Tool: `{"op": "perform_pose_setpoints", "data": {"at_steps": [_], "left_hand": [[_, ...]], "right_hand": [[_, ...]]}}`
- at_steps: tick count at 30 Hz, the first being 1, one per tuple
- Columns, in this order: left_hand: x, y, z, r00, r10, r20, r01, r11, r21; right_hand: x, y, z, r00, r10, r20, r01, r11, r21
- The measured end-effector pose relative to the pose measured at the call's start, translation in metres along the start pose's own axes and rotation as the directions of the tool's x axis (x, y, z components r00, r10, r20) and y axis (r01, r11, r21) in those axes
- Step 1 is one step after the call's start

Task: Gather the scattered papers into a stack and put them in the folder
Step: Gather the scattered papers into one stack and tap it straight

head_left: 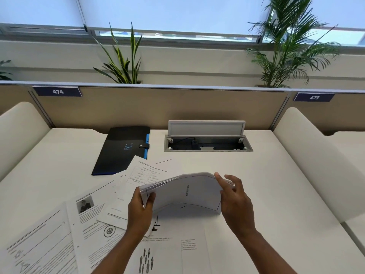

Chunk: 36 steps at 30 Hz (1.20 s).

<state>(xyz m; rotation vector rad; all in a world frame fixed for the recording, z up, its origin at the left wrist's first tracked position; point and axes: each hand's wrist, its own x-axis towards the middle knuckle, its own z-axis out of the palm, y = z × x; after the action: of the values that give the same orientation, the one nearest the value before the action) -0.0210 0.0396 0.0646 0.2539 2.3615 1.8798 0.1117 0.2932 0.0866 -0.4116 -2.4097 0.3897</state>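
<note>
A small stack of white papers (185,192) hangs bowed above the desk between my hands. My left hand (139,210) pinches its left edge, thumb on top. My right hand (235,202) holds the right edge with its fingers spread along it. Several loose printed sheets (88,228) lie scattered on the desk to the left and under my arms. More sheets (142,173) overlap near the folder's lower corner. The black folder (122,151) with a blue spine and snap strap lies closed at the back left.
An open cable box with a raised lid (207,138) sits in the white desk (266,184) at the back centre. A beige partition (177,107) closes the far side. Rounded white dividers (308,159) flank the desk on both sides.
</note>
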Motion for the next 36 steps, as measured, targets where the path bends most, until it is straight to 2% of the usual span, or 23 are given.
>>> {"op": "perform_pose_setpoints", "data": {"at_steps": [3,5,7,9,10,12,16,19,21,24,26,27,29,31,32,33,34,36], "left_hand": [[0.0,-0.002,-0.001,1.0,-0.016,0.002,0.016,1.0,-0.005],[0.0,-0.004,-0.002,1.0,-0.027,0.002,0.027,0.999,0.021],[0.003,-0.006,-0.001,0.999,-0.041,-0.007,0.041,0.998,0.048],[0.005,-0.004,0.002,0.998,-0.055,-0.008,0.056,0.996,0.066],[0.005,0.0,0.004,0.998,-0.06,-0.01,0.061,0.996,0.069],[0.006,0.007,0.007,0.997,-0.066,-0.029,0.068,0.995,0.068],[0.003,0.008,0.005,0.996,-0.049,-0.071,0.053,0.997,0.053],[-0.01,-0.006,0.004,0.996,-0.087,0.007,0.086,0.995,0.041],[-0.015,-0.016,0.008,0.992,-0.124,0.013,0.123,0.991,0.06],[-0.011,-0.013,0.014,0.99,-0.133,-0.041,0.137,0.985,0.108],[-0.006,-0.004,0.017,0.989,-0.133,-0.065,0.139,0.984,0.109],[-0.003,0.0,0.017,0.984,-0.158,-0.085,0.165,0.982,0.092],[0.0,0.006,0.019,0.962,-0.251,-0.111,0.254,0.967,0.012],[0.0,0.007,0.021,0.947,-0.309,-0.085,0.299,0.948,-0.107],[-0.001,0.007,0.023,0.942,-0.331,-0.059,0.316,0.932,-0.177],[-0.003,0.007,0.026,0.933,-0.358,-0.028,0.341,0.908,-0.242],[-0.006,0.006,0.029,0.922,-0.387,-0.001,0.371,0.884,-0.284],[-0.012,0.003,0.034,0.903,-0.427,0.039,0.417,0.853,-0.313]], "right_hand": [[0.0,0.002,0.001,0.999,-0.003,-0.054,0.006,0.999,0.052],[-0.001,0.005,0.003,0.989,0.144,-0.036,-0.131,0.961,0.242],[-0.001,0.007,0.004,0.929,0.348,0.127,-0.364,0.796,0.483],[0.002,0.01,0.011,0.81,0.461,0.362,-0.581,0.55,0.6],[0.004,0.01,0.014,0.761,0.488,0.427,-0.64,0.461,0.614],[0.006,0.01,0.019,0.729,0.521,0.444,-0.666,0.389,0.636],[0.006,0.011,0.016,0.744,0.552,0.375,-0.628,0.388,0.675],[-0.012,0.014,0.021,0.708,0.527,0.47,-0.696,0.409,0.59],[-0.023,0.014,0.026,0.688,0.528,0.498,-0.724,0.461,0.513],[-0.016,0.014,0.024,0.719,0.583,0.378,-0.681,0.484,0.549],[-0.007,0.014,0.022,0.688,0.657,0.308,-0.677,0.429,0.598],[-0.004,0.014,0.021,0.646,0.699,0.306,-0.698,0.38,0.607],[-0.004,0.009,0.022,0.521,0.761,0.386,-0.778,0.236,0.583],[-0.01,0.005,0.027,0.406,0.745,0.529,-0.814,0.032,0.58],[-0.013,0.003,0.031,0.378,0.696,0.61,-0.793,-0.096,0.602],[-0.014,0.0,0.034,0.378,0.623,0.685,-0.759,-0.215,0.615],[-0.013,-0.004,0.035,0.408,0.547,0.731,-0.732,-0.282,0.62],[-0.009,-0.013,0.035,0.489,0.465,0.738,-0.696,-0.303,0.651]]}}
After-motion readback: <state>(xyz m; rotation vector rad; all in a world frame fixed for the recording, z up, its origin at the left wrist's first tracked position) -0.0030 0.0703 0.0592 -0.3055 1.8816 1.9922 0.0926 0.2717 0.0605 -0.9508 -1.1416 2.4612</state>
